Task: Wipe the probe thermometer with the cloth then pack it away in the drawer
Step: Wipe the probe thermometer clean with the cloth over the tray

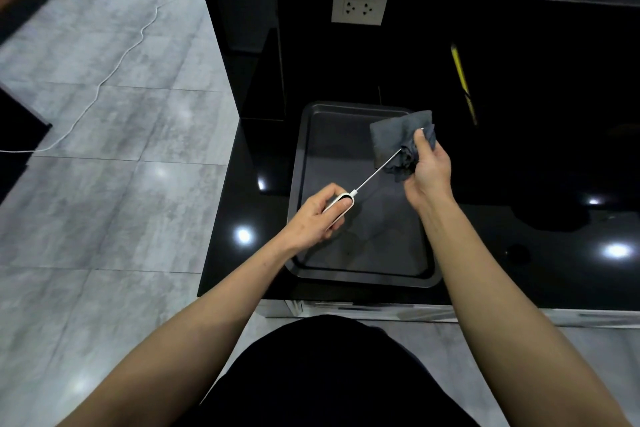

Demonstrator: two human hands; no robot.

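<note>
Nearest the person, a white cabinet front runs below the bench edge; whether it is the drawer cannot be told, and nothing there stands open.

Above it a dark baking tray lies on the glossy black bench. Over the tray, the left hand grips the white handle of the probe thermometer, fingers curled round it, thumb on top. The metal shaft rises from the handle up and to the right.

The right hand holds the grey cloth bunched round the far end of the shaft, thumb pressing the fold onto the metal; the tip is hidden inside the cloth. Judged from this, the wiping step is in hand and the packing away is not yet begun.

Risks noted:
- The pointed tip could pierce the cloth and prick the right palm — a hard push along the shaft would cause it.
- The handle could twist loose if the cloth drags, since only the left fingers steady it.
- A drop would land on the tray and could bend the thin shaft.

Farther back a yellow-and-black tool lies on the bench, well apart from both hands. Beyond it, a white double socket sits in the black back panel.
</note>
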